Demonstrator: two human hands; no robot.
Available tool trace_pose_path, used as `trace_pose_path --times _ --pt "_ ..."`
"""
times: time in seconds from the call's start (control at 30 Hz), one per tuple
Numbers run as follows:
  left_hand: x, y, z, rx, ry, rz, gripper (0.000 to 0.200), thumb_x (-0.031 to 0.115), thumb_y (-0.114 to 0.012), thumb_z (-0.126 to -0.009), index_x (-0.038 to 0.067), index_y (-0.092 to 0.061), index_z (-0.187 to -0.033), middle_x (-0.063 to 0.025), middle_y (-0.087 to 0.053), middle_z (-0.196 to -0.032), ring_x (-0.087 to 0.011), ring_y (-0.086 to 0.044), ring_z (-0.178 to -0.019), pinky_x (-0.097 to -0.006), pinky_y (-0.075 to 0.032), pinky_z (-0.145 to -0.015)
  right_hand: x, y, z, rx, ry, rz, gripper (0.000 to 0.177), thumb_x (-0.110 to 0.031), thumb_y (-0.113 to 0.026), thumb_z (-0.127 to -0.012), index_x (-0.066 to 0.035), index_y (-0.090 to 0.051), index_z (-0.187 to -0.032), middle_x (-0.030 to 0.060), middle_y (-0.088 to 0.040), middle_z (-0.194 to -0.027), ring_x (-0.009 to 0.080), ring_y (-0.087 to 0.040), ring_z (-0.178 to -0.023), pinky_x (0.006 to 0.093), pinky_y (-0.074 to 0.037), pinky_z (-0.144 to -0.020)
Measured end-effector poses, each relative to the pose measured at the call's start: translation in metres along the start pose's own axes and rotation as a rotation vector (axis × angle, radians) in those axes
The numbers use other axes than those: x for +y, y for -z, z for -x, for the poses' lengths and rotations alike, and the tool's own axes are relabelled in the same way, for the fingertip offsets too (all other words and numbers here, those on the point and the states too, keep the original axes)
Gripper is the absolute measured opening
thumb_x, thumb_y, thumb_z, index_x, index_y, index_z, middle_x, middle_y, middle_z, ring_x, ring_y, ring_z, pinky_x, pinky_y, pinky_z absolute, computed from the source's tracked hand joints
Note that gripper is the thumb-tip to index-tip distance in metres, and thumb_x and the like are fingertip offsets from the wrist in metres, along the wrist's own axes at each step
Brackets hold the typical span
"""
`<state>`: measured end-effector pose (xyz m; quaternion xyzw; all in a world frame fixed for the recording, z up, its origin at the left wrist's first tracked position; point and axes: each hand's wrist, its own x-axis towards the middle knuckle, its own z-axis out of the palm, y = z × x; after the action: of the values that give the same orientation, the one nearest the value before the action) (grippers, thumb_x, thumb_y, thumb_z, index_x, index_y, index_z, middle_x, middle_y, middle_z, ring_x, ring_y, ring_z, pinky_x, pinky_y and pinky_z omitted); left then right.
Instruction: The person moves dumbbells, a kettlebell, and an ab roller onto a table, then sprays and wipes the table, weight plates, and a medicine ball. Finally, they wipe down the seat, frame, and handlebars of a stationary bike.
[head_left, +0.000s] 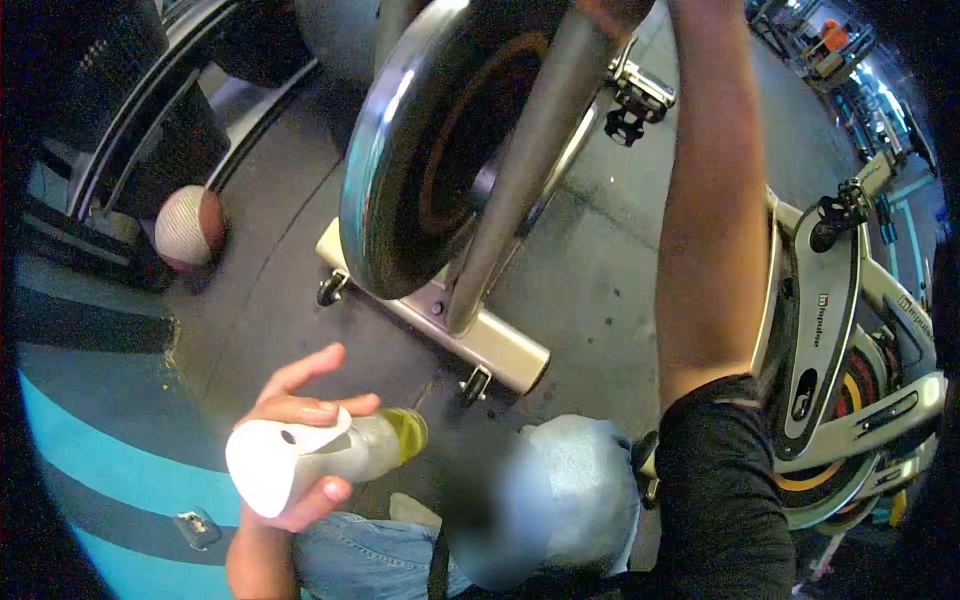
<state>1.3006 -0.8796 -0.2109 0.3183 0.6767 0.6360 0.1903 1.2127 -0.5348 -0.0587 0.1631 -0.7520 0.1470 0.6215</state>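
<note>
At the lower left, my left hand [290, 400] is wrapped round a bottle [365, 447] that lies tilted on its side. The bottle has a white top part with a small dark hole, a pale clear middle and a yellow-green end pointing right. One finger stretches away from it, and the thumb presses from below. My right arm [710, 200] reaches up along an exercise bike's grey frame tube [535, 160]; the right hand lies beyond the top edge. Behind that tube is the bike's large flywheel [375, 190], with a shiny rim.
The bike's beige foot bar [480, 345] with small wheels rests on the dark floor. A white and brown ball [190, 228] sits by a black rack at left. Another exercise bike [830, 330] stands at right. My jeans-covered knee [590, 480] is bent below.
</note>
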Motion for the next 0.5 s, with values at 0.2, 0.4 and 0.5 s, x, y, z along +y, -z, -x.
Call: trace_pose_path --times 0.2,0.4,0.5 --pt "-0.002 0.006 0.011 0.051 0.021 -0.04 0.046 0.034 -0.071 -0.075 0.006 -0.052 -0.107 -0.0182 -0.067 -0.094 -0.0393 -0.041 -0.123 -0.0445 -0.041 -0.098 -0.06 -0.028 0.242 0.027 -0.264 0.26 0.048 -0.015 -0.065 -0.068 -0.015 -0.061 -0.116 0.0272 -0.019 -0.146 0.052 -0.027 -0.127 0.0556 -0.025 -0.104" --pt "-0.006 0.006 0.021 0.099 0.004 0.017 0.049 0.032 -0.071 -0.074 0.004 -0.051 -0.109 -0.0331 -0.052 -0.115 -0.0403 -0.042 -0.123 -0.043 -0.049 -0.091 -0.115 -0.032 0.407 -0.495 -0.041 0.451 0.058 -0.027 -0.068 -0.07 -0.008 -0.054 -0.123 0.0348 -0.014 -0.143 0.0578 -0.024 -0.125 0.0644 -0.021 -0.102" --pt "-0.004 0.006 0.026 0.076 0.04 0.026 0.049 0.031 -0.071 -0.074 0.003 -0.051 -0.109 -0.0331 -0.05 -0.116 -0.0406 -0.041 -0.123 -0.0439 -0.049 -0.091 -0.093 -0.039 0.358 -0.204 -0.31 0.508 0.063 -0.04 -0.063 -0.074 -0.014 -0.05 -0.13 0.0355 -0.024 -0.139 0.0532 -0.032 -0.123 0.0596 -0.039 -0.09"
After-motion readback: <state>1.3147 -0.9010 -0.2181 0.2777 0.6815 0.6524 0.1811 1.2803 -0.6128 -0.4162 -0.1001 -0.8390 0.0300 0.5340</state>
